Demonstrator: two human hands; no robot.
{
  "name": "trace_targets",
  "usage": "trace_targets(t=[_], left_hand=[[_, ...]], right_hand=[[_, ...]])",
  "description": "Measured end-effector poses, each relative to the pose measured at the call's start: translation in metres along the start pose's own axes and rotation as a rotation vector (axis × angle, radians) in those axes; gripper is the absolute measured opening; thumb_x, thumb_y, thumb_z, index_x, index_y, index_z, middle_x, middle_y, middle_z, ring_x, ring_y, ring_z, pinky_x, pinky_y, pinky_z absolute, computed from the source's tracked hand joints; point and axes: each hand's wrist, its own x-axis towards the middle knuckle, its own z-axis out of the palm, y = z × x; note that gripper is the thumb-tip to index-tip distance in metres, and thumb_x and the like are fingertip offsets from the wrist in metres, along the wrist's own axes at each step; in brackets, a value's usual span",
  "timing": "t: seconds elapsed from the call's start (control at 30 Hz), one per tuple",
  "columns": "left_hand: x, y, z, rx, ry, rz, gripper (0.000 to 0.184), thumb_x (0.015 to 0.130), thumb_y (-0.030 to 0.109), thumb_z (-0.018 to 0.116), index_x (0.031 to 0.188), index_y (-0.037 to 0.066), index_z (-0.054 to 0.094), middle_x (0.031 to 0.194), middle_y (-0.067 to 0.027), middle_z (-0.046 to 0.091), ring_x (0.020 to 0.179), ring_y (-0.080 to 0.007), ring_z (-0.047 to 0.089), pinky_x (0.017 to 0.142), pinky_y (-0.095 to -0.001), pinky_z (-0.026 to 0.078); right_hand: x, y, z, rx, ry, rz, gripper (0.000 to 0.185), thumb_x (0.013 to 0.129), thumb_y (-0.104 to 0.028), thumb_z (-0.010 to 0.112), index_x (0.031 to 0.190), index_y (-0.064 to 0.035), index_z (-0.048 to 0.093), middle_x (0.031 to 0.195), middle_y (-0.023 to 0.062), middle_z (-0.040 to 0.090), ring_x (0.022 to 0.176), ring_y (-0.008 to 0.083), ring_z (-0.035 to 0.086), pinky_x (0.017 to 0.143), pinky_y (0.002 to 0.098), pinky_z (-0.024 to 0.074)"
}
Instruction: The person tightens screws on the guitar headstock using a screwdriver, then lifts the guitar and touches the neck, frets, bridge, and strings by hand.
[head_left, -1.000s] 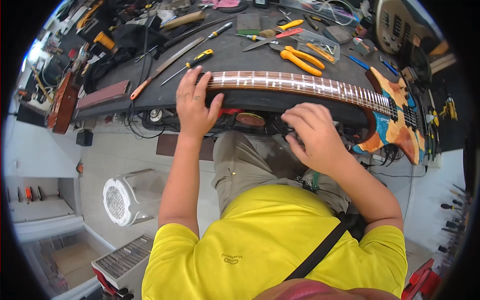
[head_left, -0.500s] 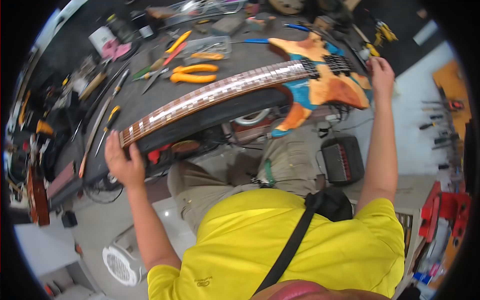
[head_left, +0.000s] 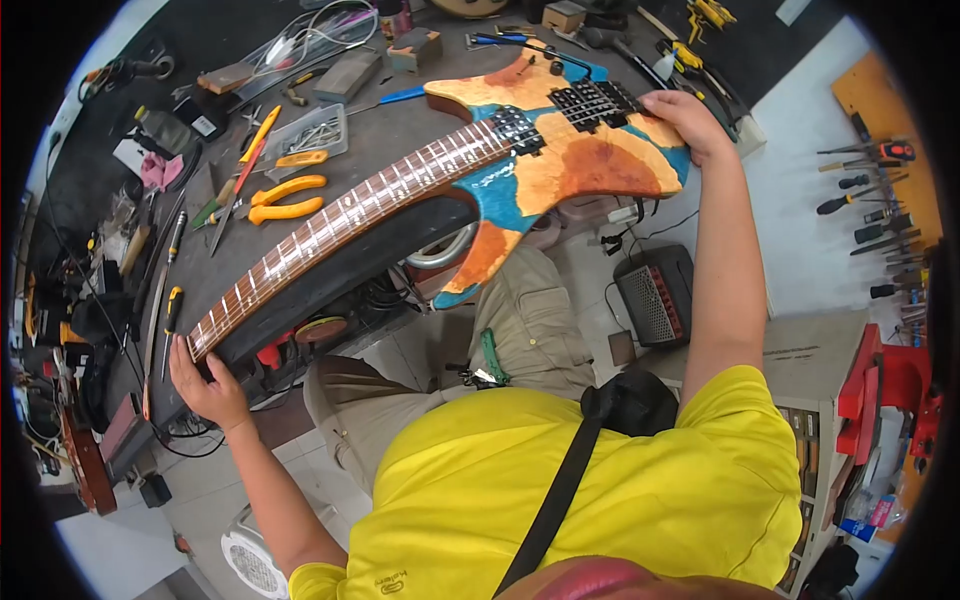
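Electric guitar (head_left: 610,165) held at both ends, extending across the near edge of the surface (head_left: 230,260).
Left hand (head_left: 212,392) grips the neck end; right hand (head_left: 692,125) holds the body's tail end, its underside hidden. Orange-handled pliers (head_left: 288,198) and a screwdriver (head_left: 172,312) lie beside the neck.

Yellow short-sleeved shirt (head_left: 610,490), small dark logo (head_left: 391,586), black diagonal strap (head_left: 553,505), black pouch (head_left: 632,403), khaki trousers (head_left: 537,325), green strip (head_left: 490,352)

The guitar (head_left: 545,165) spans the workbench's (head_left: 375,140) near edge, with pliers (head_left: 288,211) behind its neck (head_left: 300,247) and a tray (head_left: 346,128) behind those.
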Motion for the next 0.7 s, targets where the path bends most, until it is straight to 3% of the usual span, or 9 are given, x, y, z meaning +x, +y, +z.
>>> trace_targets(t=[0.07,0.17,0.7], left_hand=[[0.0,0.002,0.001,0.0,-0.002,0.006,0.049,0.094,0.013,0.061,0.14,-0.001,0.06,0.142,-0.0209,0.06,0.132,-0.0383,0.056,0.113,-0.0466,0.04],[0.002,0.004,0.001,-0.002,0.01,0.01,0.05,0.094,0.013,0.06,0.141,-0.002,0.059,0.143,-0.0206,0.06,0.132,-0.0377,0.056,0.113,-0.0463,0.04],[0.002,0.005,0.001,0.001,0.008,0.025,0.05,0.094,0.014,0.06,0.141,-0.002,0.059,0.141,-0.0197,0.062,0.131,-0.0373,0.057,0.112,-0.0453,0.041]], right_hand=[[-0.011,-0.003,0.004,0.103,-0.031,-0.004,0.024,0.1,-0.025,0.068,0.11,-0.0032,0.071,0.099,0.0016,0.073,0.083,0.0085,0.068,0.076,0.0247,0.0546],[-0.013,-0.002,0.009,-0.053,0.042,0.003,0.023,0.1,-0.029,0.07,0.102,-0.0063,0.072,0.091,-0.0014,0.072,0.079,0.0057,0.065,0.072,0.0241,0.0525],[-0.009,-0.007,0.014,-0.244,0.046,-0.052,0.029,0.101,-0.036,0.07,0.096,-0.008,0.072,0.084,-0.0053,0.07,0.072,0.0037,0.06,0.068,0.0233,0.0494]])
